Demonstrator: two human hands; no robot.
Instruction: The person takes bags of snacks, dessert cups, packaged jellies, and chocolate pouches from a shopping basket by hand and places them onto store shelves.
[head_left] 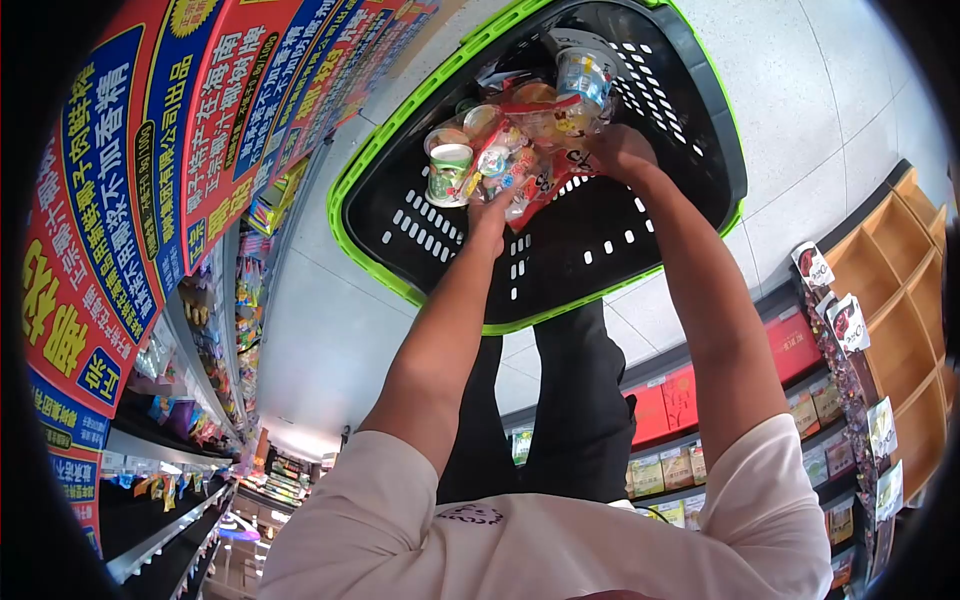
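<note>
Inside the black shopping basket with a green rim (pixel 352 243), both hands are on a clear, red-trimmed snack bag (pixel 545 165) that holds small colourful pieces. My left hand (pixel 488 222) grips its near left edge, fingers partly hidden by the plastic. On the bag's right side is my right hand (pixel 622 155), closed around the edge with its fingertips out of sight. A green-and-white cup (pixel 448 177) lies left of the bag. Beyond the bag sits a blue-and-white cup (pixel 583 78), tilted, among other packaged snacks.
Large red and blue printed cartons (pixel 120 200) stack up on the left, above shelves of packaged goods (pixel 240 330). To the right stands a wooden compartment rack (pixel 890 270) beside shelves with boxes (pixel 660 472). Light floor tiles (pixel 790 110) surround the basket.
</note>
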